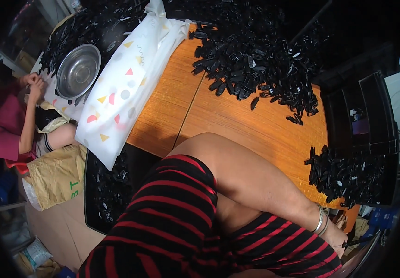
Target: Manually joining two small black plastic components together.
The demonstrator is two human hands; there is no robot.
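My left arm, in a red-and-black striped sleeve, crosses the lower middle of the view, with the elbow raised over the wooden table (237,125). My left hand (336,237), with two bracelets at the wrist, is low at the right beyond the table's edge. Its fingers are closed on a thin dark rod (358,241) that points right. A small heap of black plastic parts (343,176) lies on the table corner just above this hand. My right hand is out of view.
A large pile of black plastic parts (255,51) covers the far table. A steel bowl (78,70) rests beside a white cloth with coloured shapes (126,78). A black tray (362,116) stands right, a black bin of parts (105,190) below. Another person (10,125) sits left by a tan sack (56,173).
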